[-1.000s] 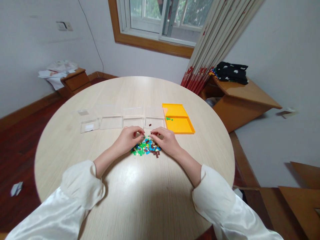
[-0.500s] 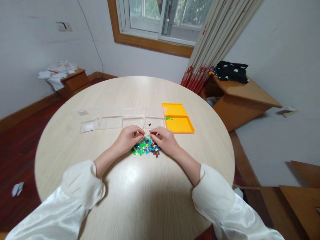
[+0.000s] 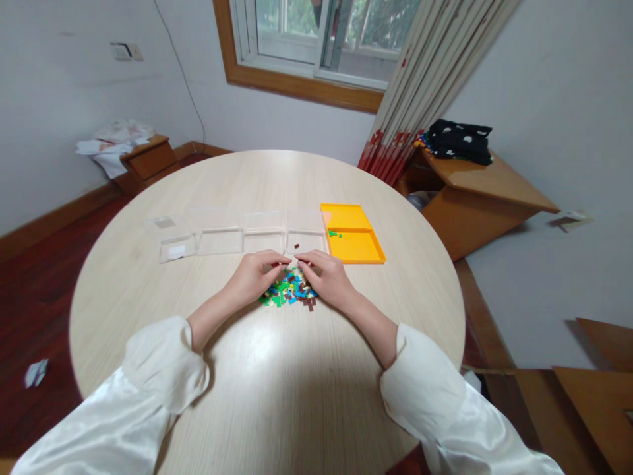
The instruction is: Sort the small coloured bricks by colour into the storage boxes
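A heap of small building bricks in green, blue, brown and pale yellow lies on the table. Over the heap's left edge is my left hand, thumb and fingertips drawn together. My right hand mirrors it on the right side, also in a pinch. The fingertips of both hands nearly meet above the far side of the heap. Whatever sits between them is too small to name. Just beyond, a brown brick lies in a clear plastic box.
More clear boxes with raised lids stand in a row to the left. At the row's right end an orange-yellow case lies open, with a few green bricks inside. The round table bears everything.
My left hand has moved slightly right, and its fingers have straightened, closing the gap that showed between thumb and forefinger. My right hand is almost where it was.
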`<state>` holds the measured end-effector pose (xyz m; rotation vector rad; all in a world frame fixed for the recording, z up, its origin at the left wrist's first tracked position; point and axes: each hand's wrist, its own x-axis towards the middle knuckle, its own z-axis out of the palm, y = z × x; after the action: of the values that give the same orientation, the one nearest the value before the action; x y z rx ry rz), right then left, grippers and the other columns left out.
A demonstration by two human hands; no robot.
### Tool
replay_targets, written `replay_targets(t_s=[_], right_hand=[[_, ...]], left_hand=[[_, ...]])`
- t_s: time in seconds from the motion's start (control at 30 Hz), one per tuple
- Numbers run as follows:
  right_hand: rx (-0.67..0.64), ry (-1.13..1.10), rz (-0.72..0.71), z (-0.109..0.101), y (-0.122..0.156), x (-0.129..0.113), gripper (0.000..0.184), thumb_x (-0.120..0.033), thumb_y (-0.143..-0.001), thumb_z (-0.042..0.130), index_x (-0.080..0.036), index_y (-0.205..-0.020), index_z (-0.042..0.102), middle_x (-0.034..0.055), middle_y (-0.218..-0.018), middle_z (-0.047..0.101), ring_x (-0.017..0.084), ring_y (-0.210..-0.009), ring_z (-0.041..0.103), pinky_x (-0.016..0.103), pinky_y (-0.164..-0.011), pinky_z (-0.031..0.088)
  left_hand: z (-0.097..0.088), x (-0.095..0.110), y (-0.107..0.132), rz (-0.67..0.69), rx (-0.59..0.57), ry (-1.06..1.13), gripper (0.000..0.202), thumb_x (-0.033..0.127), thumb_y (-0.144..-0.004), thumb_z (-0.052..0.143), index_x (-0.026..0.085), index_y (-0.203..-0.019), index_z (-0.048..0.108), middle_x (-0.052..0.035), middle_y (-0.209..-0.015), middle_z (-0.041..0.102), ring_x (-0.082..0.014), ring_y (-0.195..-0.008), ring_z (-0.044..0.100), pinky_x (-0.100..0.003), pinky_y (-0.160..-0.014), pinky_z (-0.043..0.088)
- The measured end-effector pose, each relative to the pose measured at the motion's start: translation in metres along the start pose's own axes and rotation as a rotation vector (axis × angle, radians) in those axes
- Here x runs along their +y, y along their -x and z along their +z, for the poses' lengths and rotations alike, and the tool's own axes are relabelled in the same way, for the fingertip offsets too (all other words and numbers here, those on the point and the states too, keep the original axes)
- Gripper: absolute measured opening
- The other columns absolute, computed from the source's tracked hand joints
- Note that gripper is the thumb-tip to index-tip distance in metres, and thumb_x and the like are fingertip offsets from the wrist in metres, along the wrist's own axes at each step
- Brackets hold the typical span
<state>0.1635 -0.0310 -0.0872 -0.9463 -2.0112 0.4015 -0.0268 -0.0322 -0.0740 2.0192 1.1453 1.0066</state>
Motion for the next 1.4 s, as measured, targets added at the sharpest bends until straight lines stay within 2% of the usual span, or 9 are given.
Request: replay_targets(t_s=[0.27, 0.67, 0.9, 1.4], right_hand=[[0.002, -0.012, -0.009, 0.0014, 0.001, 0.0016, 0.019, -0.013, -0.084, 0.054, -0.018, -0.094, 0.069, 0.0059, -0.087, 0.071, 0.015, -0.082, 0.066, 0.028, -0.075, 0.052], [-0.012, -0.028, 0.015, 0.0017, 0.0008, 0.0011, 0.015, -0.017, -0.085, 0.057, -0.019, -0.093, 0.069, 0.0052, -0.086, 0.071, 0.015, -0.079, 0.065, 0.029, -0.074, 0.052], [-0.038, -0.031, 0.047, 0.0001, 0.0005, -0.0018, 0.013, -0.018, -0.085, 0.058, -0.019, -0.091, 0.07, 0.0047, -0.083, 0.071, 0.015, -0.078, 0.065, 0.029, -0.074, 0.052], [-0.035, -0.002, 0.005, 0.0017, 0.0013, 0.0037, 0.026, -0.016, -0.09, 0.049, -0.022, -0.107, 0.068, 0.0063, -0.092, 0.071, 0.016, -0.086, 0.066, 0.03, -0.079, 0.053]], left_hand=[[0.0002, -0.0022, -0.001, 0.033, 0.035, 0.018, 0.016, 0.018, -0.077, 0.057, 0.016, -0.082, 0.071, -0.0066, -0.083, 0.071, -0.0164, -0.079, 0.064, -0.03, -0.077, 0.051], [0.0005, -0.0009, -0.0007, 0.02, 0.023, 0.04, 0.017, 0.022, -0.08, 0.056, 0.017, -0.085, 0.072, -0.0083, -0.087, 0.072, -0.0185, -0.083, 0.065, -0.033, -0.079, 0.052], [0.0014, -0.0008, 0.0001, -0.029, 0.055, 0.037, 0.017, 0.025, -0.076, 0.057, 0.016, -0.081, 0.071, -0.0072, -0.084, 0.073, -0.0184, -0.08, 0.065, -0.033, -0.078, 0.052], [0.0032, 0.0017, 0.0015, -0.122, 0.021, 0.19, 0.027, 0.038, -0.076, 0.06, 0.015, -0.085, 0.071, -0.0079, -0.088, 0.074, -0.0199, -0.081, 0.068, -0.034, -0.08, 0.055]])
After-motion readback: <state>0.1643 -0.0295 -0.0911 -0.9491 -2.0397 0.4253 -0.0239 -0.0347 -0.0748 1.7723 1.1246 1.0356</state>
